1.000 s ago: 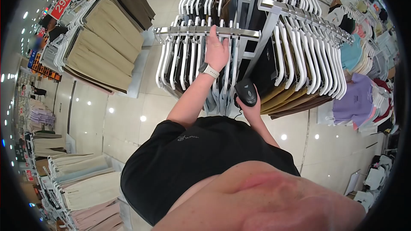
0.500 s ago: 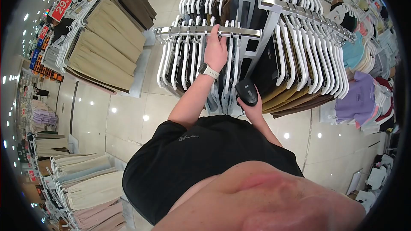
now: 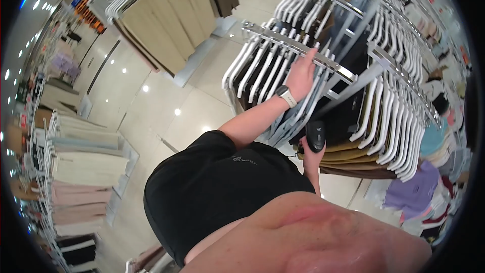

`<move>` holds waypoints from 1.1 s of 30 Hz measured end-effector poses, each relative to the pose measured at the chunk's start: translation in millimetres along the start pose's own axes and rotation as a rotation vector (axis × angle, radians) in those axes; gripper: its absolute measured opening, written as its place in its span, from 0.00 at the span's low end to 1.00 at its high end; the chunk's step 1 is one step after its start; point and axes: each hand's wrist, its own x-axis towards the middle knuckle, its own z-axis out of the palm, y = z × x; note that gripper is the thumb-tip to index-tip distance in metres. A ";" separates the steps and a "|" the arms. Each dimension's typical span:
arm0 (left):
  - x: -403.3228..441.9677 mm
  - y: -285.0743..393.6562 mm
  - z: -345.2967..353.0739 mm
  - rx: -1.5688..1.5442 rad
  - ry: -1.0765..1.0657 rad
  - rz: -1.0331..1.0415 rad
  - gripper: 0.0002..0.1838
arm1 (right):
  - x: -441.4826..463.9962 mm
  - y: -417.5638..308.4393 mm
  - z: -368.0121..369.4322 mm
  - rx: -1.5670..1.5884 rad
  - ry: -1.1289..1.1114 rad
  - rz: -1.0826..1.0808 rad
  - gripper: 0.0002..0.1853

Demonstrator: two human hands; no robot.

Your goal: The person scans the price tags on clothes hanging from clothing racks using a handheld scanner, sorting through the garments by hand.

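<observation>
My left hand [image 3: 301,77], with a pale-strapped watch [image 3: 286,95] on its wrist, reaches to a chrome rail [image 3: 283,40] of a clothes rack. Its fingers look stretched out over the rail among white hangers [image 3: 267,65]; their undersides are hidden, so I cannot make out any grip on a hanger. Dark and blue-grey garments [image 3: 290,124] hang below the hand. Lower right, my right hand [image 3: 312,157] is closed round a black, mouse-shaped handheld device [image 3: 316,136] with a thin dark cord or strap.
Right of the device, more white hangers [image 3: 389,131] carry brown and olive trousers [image 3: 348,159]. Beige trousers [image 3: 164,15] hang on a rack at upper left, pale trousers [image 3: 91,167] at lower left. A purple top [image 3: 411,187] hangs at far right. Shiny tiled floor [image 3: 166,106] lies between the racks.
The view has turned, so the racks appear tilted and the near rail sits further right and lower. My left hand stays at the rail, and my right hand still holds the black device.
</observation>
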 end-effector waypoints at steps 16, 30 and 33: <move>-4.0 3.0 -1.3 0.036 -0.007 0.008 0.31 | -8.1 -33.5 16.1 0.099 -0.001 -0.089 0.10; -34.7 1.9 -7.8 0.116 -0.256 -0.251 0.42 | 11.4 -25.4 9.8 0.065 -0.151 -0.040 0.15; -39.0 -3.7 -9.7 0.038 -0.251 -0.270 0.39 | 7.3 -37.5 21.1 0.084 -0.101 -0.119 0.17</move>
